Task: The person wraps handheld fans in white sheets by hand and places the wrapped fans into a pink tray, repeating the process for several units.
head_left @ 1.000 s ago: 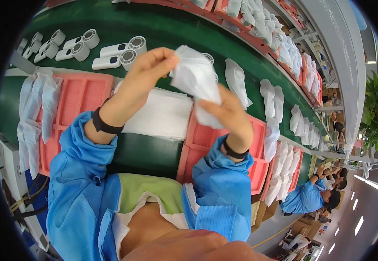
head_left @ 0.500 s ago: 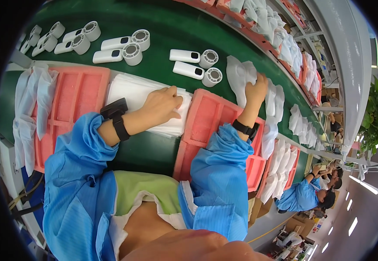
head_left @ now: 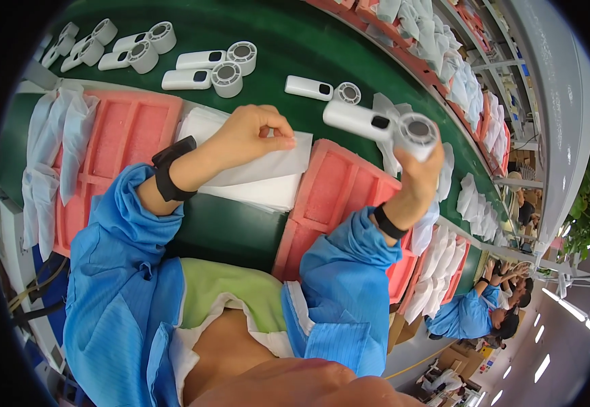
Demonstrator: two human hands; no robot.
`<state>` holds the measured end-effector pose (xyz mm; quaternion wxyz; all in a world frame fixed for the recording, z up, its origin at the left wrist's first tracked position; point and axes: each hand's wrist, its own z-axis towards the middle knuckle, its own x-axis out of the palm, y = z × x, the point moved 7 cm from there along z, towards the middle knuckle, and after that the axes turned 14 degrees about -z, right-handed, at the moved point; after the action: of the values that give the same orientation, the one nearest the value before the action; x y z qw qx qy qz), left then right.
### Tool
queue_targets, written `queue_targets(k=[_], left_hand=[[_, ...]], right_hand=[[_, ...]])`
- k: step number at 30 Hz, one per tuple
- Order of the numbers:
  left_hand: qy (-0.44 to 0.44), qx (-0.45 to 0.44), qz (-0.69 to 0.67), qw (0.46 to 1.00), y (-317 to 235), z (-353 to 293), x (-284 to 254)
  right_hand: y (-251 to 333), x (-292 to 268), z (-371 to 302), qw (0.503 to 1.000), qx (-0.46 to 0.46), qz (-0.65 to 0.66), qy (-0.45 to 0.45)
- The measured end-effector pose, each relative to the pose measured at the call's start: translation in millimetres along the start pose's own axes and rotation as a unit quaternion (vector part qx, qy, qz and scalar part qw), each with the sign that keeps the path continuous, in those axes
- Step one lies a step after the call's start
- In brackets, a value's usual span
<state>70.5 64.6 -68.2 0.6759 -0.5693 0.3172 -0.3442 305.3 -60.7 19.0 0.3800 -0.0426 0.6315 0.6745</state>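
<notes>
My right hand (head_left: 420,178) grips a white handheld fan (head_left: 357,121) by its round head and holds it above the green conveyor; its handle points left. Over a stack of thin white sleeves (head_left: 257,195), my left hand (head_left: 240,139) has thumb and fingers pinched on the edge of the top sleeve (head_left: 293,150), which sits askew on the pile. A single fan (head_left: 308,87) lies on the belt just beyond the held one. Behind my right hand, a wrapped fan (head_left: 385,108) in a translucent sleeve is partly hidden.
Pink foam trays with compartments (head_left: 335,180) flank the stack. More white fans (head_left: 193,79) lie in pairs along the green belt (head_left: 268,30) to the left. Sleeved pieces (head_left: 44,149) lie over the left tray; others (head_left: 474,200) lie farther right. Co-workers (head_left: 468,312) sit at the right.
My right hand has left the wrapped fan and picked up the nearer fan of the pair. My left fingers have closed on the top sleeve and shifted it.
</notes>
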Motion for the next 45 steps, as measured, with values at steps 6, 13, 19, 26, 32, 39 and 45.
queue_targets(k=[6, 13, 19, 26, 32, 39, 45], left_hand=[[-0.077, -0.03, -0.191, 0.978, -29.4, -14.9, -14.3], [-0.148, -0.001, -0.455, 0.878, -52.0, -33.1, -20.3], [-0.107, 0.067, -0.329, 0.936, -62.0, -35.1, -17.0], [-0.121, 0.23, 0.108, 0.96, -93.0, -45.7, 8.0], [-0.142, 0.234, 0.122, 0.954, -99.8, -48.7, 5.0], [-0.09, 0.206, 0.019, 0.974, -94.5, -36.7, -27.6], [0.011, 0.242, -0.213, 0.947, -103.4, -37.0, -33.0]], right_hand=[[64.5, 48.7, -15.5, 0.985, -0.137, -0.05, 0.087], [105.9, 122.8, -28.7, 0.949, -0.261, -0.173, 0.041], [108.6, 123.8, -36.0, 0.932, -0.24, -0.269, -0.039], [98.5, 130.8, -36.5, 0.899, -0.252, -0.344, -0.101], [82.7, 127.7, -24.4, 0.964, -0.163, -0.191, -0.089], [109.0, 121.7, -36.0, 0.98, -0.127, 0.155, 0.013], [77.5, 150.3, -38.2, 0.962, -0.213, -0.044, 0.164]])
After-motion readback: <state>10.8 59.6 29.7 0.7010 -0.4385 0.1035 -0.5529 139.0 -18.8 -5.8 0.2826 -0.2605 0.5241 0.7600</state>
